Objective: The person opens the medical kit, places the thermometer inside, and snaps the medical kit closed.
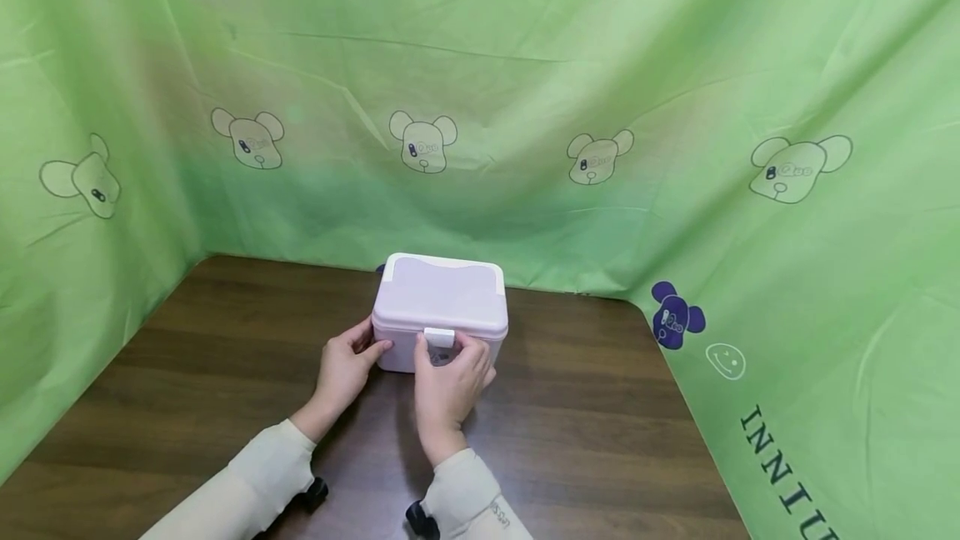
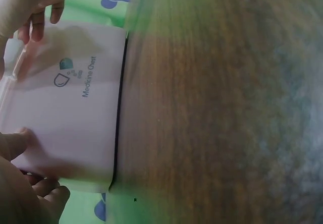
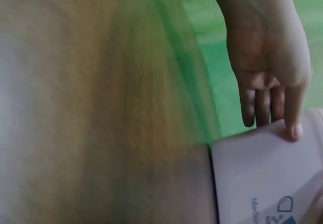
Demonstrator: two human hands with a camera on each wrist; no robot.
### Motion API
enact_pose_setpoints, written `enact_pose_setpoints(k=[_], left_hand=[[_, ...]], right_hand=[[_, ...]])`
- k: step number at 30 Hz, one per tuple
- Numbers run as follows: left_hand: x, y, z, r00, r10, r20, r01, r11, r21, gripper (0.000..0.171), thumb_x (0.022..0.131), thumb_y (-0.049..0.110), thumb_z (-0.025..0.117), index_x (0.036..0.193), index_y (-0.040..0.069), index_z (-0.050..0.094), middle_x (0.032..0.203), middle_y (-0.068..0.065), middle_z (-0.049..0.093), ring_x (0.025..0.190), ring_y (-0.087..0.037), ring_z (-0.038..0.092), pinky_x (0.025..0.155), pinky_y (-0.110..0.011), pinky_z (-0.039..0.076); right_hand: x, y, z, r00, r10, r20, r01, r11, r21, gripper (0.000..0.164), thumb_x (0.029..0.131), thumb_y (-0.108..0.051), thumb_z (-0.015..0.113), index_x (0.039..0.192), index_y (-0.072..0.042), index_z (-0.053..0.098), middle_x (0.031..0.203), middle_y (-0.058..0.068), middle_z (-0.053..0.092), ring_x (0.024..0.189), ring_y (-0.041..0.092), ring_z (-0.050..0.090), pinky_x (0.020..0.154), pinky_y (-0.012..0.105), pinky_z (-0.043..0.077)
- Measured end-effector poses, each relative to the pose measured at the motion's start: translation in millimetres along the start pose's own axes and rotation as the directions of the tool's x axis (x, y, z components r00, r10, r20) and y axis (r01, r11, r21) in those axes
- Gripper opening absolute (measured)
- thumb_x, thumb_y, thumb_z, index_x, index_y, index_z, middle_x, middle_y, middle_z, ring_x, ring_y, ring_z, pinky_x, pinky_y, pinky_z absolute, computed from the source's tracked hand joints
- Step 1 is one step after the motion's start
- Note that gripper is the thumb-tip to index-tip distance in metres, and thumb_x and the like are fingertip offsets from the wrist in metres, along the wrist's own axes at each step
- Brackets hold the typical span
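A pale lilac medicine box [image 1: 442, 294] with a closed lid sits on the table; "Medicine Chest" is printed on its front in the left wrist view. My left hand [image 1: 345, 369] grips its left front corner, thumb on the front face and fingers round the side, as the right wrist view also shows. At the front middle, my right hand [image 1: 450, 390] holds the white latch [image 1: 439, 337] between thumb and fingers, the thumb at its left edge. The fingertips on the latch's right side are partly hidden.
The dark wooden table [image 1: 585, 407] carries the box near its back edge. Green cloth [image 1: 495, 207] with printed bear heads hangs behind and at both sides, close behind the box.
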State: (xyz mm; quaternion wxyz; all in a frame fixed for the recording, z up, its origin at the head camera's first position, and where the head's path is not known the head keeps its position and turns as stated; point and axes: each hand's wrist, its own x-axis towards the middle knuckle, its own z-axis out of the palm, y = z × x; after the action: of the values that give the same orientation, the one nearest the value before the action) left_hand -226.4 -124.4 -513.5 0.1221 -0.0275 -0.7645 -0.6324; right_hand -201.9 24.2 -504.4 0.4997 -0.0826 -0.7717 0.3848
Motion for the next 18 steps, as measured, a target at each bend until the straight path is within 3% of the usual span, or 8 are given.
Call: enact_pose_setpoints(k=[5,18], left_hand=[[-0.2,-0.8,0.5,1.000,0.000,-0.003,0.000,1.000,0.010,0.058,0.088,0.015,0.082,0.140,0.002,0.061,0.138,-0.017,0.062,0.128,-0.026,0.060,0.099,-0.038,0.052],[-0.6,-0.9,1.0,1.000,0.018,-0.010,-0.018,1.000,0.000,0.057,0.088,0.014,0.082,0.139,0.001,0.062,0.137,-0.018,0.063,0.127,-0.027,0.061,0.098,-0.038,0.052]], right_hand=[[9,1,1,0.996,-0.087,-0.007,0.086,0.994,-0.068,0.050,0.071,-0.037,0.092,0.097,-0.007,0.062,0.090,0.008,0.056,0.084,0.028,0.053,0.082,0.043,0.035],[15,-1,-6,0.994,-0.098,0.049,0.102,0.990,-0.094,0.051,0.069,-0.041,0.095,0.092,-0.009,0.062,0.084,0.004,0.056,0.083,0.025,0.053,0.087,0.045,0.034]])
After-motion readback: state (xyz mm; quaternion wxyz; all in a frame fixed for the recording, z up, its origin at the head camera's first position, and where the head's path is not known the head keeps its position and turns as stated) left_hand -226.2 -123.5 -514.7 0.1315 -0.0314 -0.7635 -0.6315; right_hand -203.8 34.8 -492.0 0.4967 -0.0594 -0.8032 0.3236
